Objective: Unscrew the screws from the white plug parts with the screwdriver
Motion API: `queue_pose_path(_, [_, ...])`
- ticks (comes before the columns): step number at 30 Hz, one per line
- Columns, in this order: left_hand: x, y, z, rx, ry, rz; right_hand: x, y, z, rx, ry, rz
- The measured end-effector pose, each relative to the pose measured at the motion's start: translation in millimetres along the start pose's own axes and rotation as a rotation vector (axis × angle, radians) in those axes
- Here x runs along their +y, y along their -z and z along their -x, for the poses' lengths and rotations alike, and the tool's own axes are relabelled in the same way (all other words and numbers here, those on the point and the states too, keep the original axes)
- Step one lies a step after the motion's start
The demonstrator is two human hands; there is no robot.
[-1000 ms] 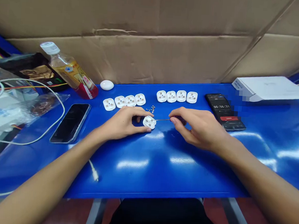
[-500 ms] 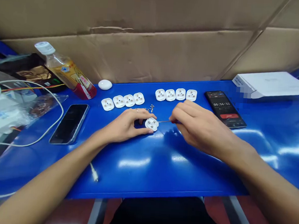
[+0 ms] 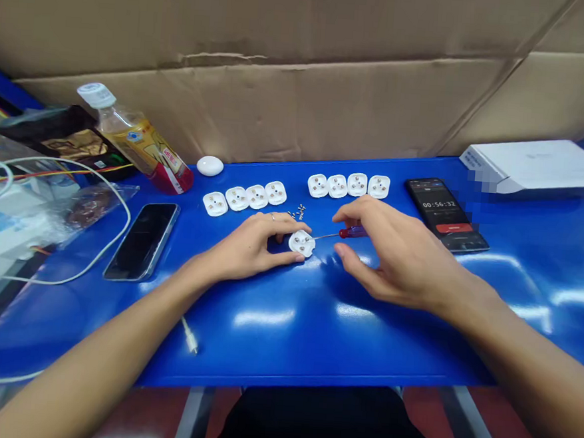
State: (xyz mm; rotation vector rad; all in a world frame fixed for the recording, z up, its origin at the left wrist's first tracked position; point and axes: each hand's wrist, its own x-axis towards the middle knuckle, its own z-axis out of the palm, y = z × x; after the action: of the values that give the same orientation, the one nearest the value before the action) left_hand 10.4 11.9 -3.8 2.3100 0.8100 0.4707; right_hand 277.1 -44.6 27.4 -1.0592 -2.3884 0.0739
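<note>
My left hand (image 3: 255, 246) pinches a round white plug part (image 3: 302, 244) with brass-coloured metal pieces inside, thumb at the near side and fingers at the far side. My right hand (image 3: 389, 252) has a screwdriver (image 3: 352, 232) with a red handle, its rear end up in the palm. Thumb and forefinger stand apart from the handle. The thin shaft reaches left to the plug part's edge; whether the tip sits in a screw is too small to tell. Several small screws (image 3: 300, 213) lie just beyond my left hand.
Several white plug parts stand in a left row (image 3: 257, 196) and a right row (image 3: 347, 185). Phones lie left (image 3: 142, 242) and right (image 3: 445, 215). A bottle (image 3: 142, 145), a white oval object (image 3: 210, 166), a white box (image 3: 540, 164) and a cable (image 3: 190, 339) are about.
My right thumb and forefinger have come away from the screwdriver handle, so its red end shows. My left hand keeps its pinch on the plug part. The view has shifted slightly.
</note>
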Motion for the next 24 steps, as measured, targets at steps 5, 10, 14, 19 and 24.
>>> queue_pose_path(5, [0.4,0.7,0.8,-0.013,0.012,-0.018,3.4,-3.5,0.4,0.057,0.025,0.037])
queue_pose_path(10, [-0.6,0.8,1.1,-0.014,0.007,-0.021,3.6,-4.6,0.7,0.057,0.023,0.005])
queue_pose_path(14, [-0.3,0.9,1.2,-0.016,0.022,-0.019,4.6,-6.4,1.9,0.103,0.014,0.130])
queue_pose_path(19, [-0.1,0.5,1.1,-0.010,0.012,-0.018,-0.2,-1.7,0.4,0.062,0.089,0.083])
queue_pose_path(24, [-0.8,0.8,1.7,-0.005,0.014,-0.006,-3.2,0.5,-0.5,0.068,0.071,0.109])
